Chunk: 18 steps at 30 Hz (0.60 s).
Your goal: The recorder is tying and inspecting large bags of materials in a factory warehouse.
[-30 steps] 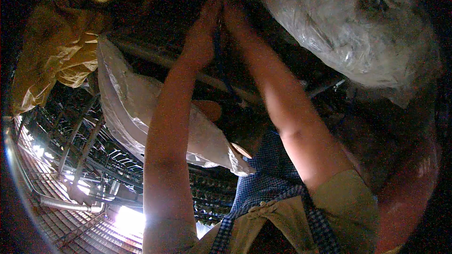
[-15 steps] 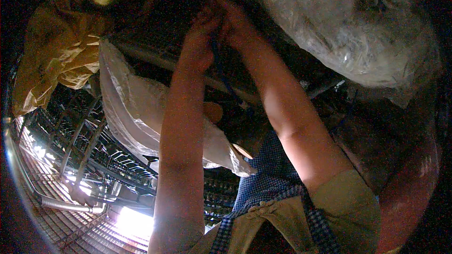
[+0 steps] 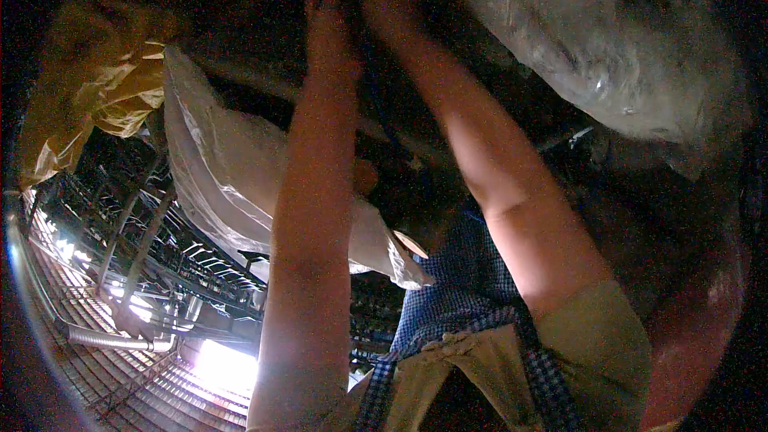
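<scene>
Both my arms stretch up into deep shade at the top of the head view. My left hand [image 3: 328, 20] looks curled closed, its fingertips dim at the top. Beside it, a small gap apart, my right hand [image 3: 386, 2] also looks closed, smeared and dark. What either hand holds, if anything, is lost in the dark. A thin blue cord [image 3: 387, 130] hangs faintly between my forearms, below the hands. Left of my left forearm a white plastic sheet or bag [image 3: 228, 160] droops down.
A large clear plastic-wrapped bundle [image 3: 616, 56] bulges at upper right. Yellow-brown cloth or sheeting [image 3: 96, 80] hangs at left. Dark metal racks [image 3: 140, 232] stand at lower left, with a silvery pipe [image 3: 120, 342] below. A reddish surface [image 3: 696, 336] lies at lower right.
My hands have moved farther up and drawn apart from each other, having been close together. The surrounding sheets have shifted slightly in view.
</scene>
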{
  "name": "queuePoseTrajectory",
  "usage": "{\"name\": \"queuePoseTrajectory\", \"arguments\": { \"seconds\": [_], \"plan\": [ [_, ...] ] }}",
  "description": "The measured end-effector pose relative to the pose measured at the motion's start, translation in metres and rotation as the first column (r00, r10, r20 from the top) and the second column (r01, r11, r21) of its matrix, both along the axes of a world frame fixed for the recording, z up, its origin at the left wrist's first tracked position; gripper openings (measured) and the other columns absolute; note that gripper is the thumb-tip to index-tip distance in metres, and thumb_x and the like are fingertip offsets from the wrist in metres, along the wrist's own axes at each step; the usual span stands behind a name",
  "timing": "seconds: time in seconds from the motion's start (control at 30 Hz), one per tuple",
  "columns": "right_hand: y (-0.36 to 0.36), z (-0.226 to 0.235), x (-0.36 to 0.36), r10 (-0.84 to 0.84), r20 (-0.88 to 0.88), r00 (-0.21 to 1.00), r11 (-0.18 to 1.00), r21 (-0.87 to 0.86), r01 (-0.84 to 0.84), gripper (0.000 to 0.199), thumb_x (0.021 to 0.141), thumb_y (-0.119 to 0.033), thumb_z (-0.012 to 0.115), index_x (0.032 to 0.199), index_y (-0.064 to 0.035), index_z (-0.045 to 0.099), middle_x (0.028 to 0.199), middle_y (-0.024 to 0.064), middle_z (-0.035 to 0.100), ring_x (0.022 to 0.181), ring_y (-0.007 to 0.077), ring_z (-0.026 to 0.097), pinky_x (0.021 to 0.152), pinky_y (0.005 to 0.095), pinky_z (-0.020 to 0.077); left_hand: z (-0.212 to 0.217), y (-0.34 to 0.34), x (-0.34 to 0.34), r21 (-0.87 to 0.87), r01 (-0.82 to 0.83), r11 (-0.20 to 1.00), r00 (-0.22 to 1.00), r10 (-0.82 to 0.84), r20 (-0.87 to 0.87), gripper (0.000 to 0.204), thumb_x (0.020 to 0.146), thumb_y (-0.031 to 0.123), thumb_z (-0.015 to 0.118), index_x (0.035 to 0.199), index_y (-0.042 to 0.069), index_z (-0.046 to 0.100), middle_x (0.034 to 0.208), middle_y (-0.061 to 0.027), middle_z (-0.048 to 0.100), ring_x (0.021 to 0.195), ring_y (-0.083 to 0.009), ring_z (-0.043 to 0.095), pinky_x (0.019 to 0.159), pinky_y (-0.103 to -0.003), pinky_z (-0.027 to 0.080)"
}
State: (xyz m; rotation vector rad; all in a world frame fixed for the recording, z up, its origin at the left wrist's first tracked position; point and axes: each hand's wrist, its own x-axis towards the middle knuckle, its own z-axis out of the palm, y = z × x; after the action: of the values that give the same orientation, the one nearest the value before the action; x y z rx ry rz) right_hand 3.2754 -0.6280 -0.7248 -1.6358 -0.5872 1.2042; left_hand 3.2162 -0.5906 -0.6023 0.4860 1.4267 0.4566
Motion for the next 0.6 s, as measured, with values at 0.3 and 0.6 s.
{"name": "queuePoseTrajectory", "arguments": {
  "seconds": [0.3,0.6],
  "plan": [
    [-0.033,0.047,-0.002,0.057,0.011,0.998,0.992,0.116,-0.058,0.034,0.093,-0.021,0.062,0.124,-0.0066,0.062,0.126,0.0144,0.063,0.119,0.0319,0.058,0.105,0.0411,0.0425,-0.083,0.02,-0.04,0.06,0.072,0.996,0.993,-0.078,0.092,0.041,0.1,0.033,0.049,0.129,0.004,0.058,0.122,-0.0124,0.058,0.108,-0.0267,0.055,0.095,-0.038,0.046],
    [-0.17,0.15,0.043,0.165,0.314,0.935,0.986,-0.033,-0.163,0.03,0.089,-0.023,0.07,0.113,-0.0049,0.066,0.102,0.0174,0.07,0.098,0.0298,0.069,0.085,0.0381,0.0531,0.068,-0.023,-0.067,0.485,0.553,0.677,0.816,-0.323,-0.479,0.03,0.09,0.022,0.066,0.116,0.007,0.063,0.111,-0.0089,0.066,0.099,-0.0223,0.064,0.086,-0.034,0.052]
  ]
}}
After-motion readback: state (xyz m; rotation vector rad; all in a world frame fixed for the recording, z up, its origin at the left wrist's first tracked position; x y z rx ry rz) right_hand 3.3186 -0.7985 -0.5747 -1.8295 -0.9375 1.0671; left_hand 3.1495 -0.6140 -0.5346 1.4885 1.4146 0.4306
